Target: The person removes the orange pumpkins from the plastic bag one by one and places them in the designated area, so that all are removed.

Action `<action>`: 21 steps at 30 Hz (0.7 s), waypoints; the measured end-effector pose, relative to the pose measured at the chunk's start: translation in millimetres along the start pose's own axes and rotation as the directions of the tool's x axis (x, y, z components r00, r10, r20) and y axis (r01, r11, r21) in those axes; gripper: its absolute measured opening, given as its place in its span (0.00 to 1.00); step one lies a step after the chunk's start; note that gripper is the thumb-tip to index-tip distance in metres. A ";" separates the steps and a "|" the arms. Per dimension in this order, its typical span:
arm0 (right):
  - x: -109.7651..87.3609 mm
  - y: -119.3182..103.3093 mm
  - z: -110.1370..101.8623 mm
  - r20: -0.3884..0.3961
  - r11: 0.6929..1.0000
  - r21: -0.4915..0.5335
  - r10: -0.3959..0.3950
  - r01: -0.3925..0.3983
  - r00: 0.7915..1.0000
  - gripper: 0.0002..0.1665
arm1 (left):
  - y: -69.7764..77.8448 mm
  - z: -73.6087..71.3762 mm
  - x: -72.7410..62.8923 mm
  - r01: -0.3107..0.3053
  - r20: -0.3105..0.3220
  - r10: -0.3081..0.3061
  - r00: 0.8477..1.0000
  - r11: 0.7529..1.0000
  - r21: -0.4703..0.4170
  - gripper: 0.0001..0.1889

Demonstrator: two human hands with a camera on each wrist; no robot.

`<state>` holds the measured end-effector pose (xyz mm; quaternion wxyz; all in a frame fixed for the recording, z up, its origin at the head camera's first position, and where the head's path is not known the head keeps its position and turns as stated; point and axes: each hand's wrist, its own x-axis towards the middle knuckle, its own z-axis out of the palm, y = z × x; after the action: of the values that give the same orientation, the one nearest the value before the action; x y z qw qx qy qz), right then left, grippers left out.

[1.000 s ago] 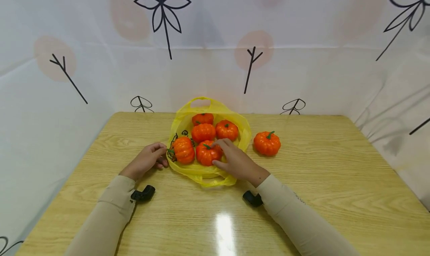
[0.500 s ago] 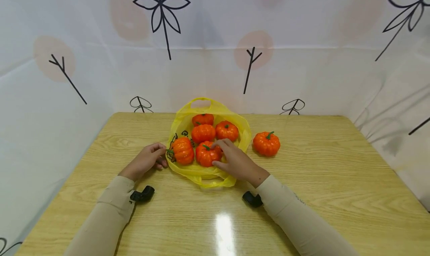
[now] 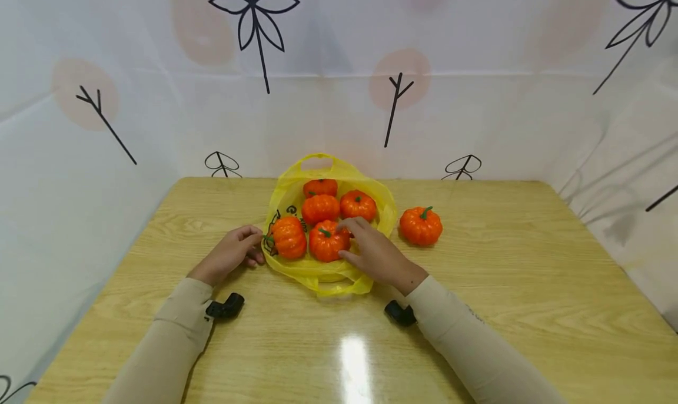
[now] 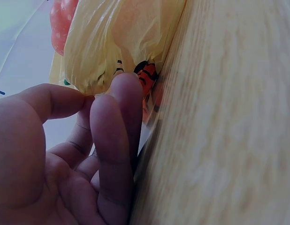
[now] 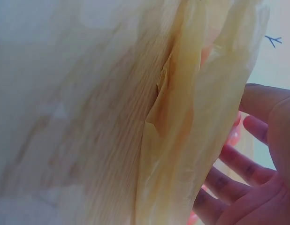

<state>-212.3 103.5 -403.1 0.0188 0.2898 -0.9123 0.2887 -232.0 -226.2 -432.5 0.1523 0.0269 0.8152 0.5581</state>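
Note:
A yellow plastic bag (image 3: 325, 270) lies with its mouth spread, several small orange pumpkins inside it. My left hand (image 3: 233, 253) is at the bag's left edge; in the left wrist view, thumb and fingertips pinch the thin plastic (image 4: 95, 51). Over the bag's right rim reaches my right hand (image 3: 375, 252), its fingers loosely bent and thumb apart, beside the front pumpkin (image 3: 327, 242) with a green stem. In the right wrist view the bag's side (image 5: 182, 140) hides part of the fingers. At the front left inside the bag, another pumpkin (image 3: 289, 238) lies on its side.
One more pumpkin (image 3: 421, 226) sits on the wooden table (image 3: 503, 286), outside the bag to its right. Behind the table hangs a pale patterned cloth (image 3: 328, 109). The bag's handle loops (image 3: 345, 288) lie at its front and back.
My right thumb and fingers have come off the front pumpkin and drawn slightly back to the right. That pumpkin stays in the bag; the left hand keeps its place.

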 end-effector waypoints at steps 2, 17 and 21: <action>0.0 -0.2 -1.4 0.000 1.000 0.000 -0.002 0.002 1.000 0.31 | 1.2 0.0 0.2 -0.003 -0.003 0.003 1.000 1.000 0.000 0.16; 0.7 1.5 -0.3 0.055 1.000 -0.011 -0.008 0.009 0.998 0.34 | 0.9 -0.9 -0.9 -0.011 0.003 0.011 1.000 1.000 0.014 0.18; 1.1 1.8 -0.3 0.072 1.000 -0.001 0.004 -0.004 0.997 0.34 | 0.7 -1.5 -0.4 -0.013 0.001 0.013 1.000 1.000 0.012 0.18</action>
<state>-214.2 104.4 -403.6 -0.0146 0.2981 -0.9132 0.2776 -232.2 -227.4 -431.3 0.1489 0.0334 0.8183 0.5542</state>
